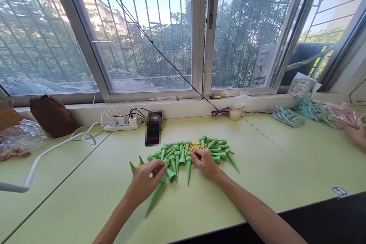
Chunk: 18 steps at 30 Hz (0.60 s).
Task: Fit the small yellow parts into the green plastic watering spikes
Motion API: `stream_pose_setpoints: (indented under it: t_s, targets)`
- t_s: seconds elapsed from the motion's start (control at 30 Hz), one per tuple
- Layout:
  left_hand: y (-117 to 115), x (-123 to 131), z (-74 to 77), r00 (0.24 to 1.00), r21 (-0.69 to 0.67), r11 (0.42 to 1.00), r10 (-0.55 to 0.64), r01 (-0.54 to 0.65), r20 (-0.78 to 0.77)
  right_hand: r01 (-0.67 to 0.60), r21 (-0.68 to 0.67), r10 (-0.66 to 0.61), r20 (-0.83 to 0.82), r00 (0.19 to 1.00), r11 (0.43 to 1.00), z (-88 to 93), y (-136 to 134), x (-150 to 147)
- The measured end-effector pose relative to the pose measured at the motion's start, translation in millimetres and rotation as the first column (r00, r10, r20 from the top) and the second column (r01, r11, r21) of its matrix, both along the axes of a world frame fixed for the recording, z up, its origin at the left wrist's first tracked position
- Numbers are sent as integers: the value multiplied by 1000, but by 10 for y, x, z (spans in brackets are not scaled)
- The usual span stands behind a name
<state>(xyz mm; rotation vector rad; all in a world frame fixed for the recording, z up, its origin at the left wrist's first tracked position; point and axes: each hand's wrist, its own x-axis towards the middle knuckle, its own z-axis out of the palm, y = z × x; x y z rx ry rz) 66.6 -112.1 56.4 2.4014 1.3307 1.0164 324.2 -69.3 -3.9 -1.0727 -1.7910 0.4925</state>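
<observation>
A heap of several green cone-shaped plastic spikes [183,154] lies on the pale green table [274,164], with small yellow pieces [197,146] among them. My left hand [147,181] is closed around one green spike [156,196] whose tip points toward me. My right hand [204,162] rests at the middle of the heap, fingers curled and pinched at the yellow pieces; what they hold is too small to make out.
A white power strip [121,125] with cables, a small dark box [154,127] and a brown pouch [53,116] sit by the window sill. A jar [236,112] and plastic packets [287,116] lie at the right, where another person's hand [356,135] shows.
</observation>
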Motion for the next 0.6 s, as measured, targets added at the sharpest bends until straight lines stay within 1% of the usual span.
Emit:
stream_pose_setpoints:
  t_s: [0.07,0.13,0.17,0.23,0.33,0.43,0.6]
  targets:
    - [199,222,-26,987,-43,990,-135,132,-83,-4,-3,4,-24,1000,1000,-2,0,8]
    - [383,419,-71,962,-48,971,-237,232,-139,-20,-5,20,-39,999,1000,6,-5,16]
    - [454,498,-100,953,-37,966,-259,256,-159,-25,0,25,-43,999,1000,15,-7,21]
    - [532,605,-169,953,-12,966,-256,258,-159,-24,23,25,-52,998,999,36,-12,29]
    - [500,634,-270,970,45,976,-204,211,-135,3,77,2,-66,998,997,59,-15,36]
    - [388,588,-322,971,99,973,-193,208,-143,13,118,-14,7,1000,993,48,-22,35]
    - [305,579,-322,973,149,967,-188,208,-137,34,58,-42,135,990,998,0,-44,30]
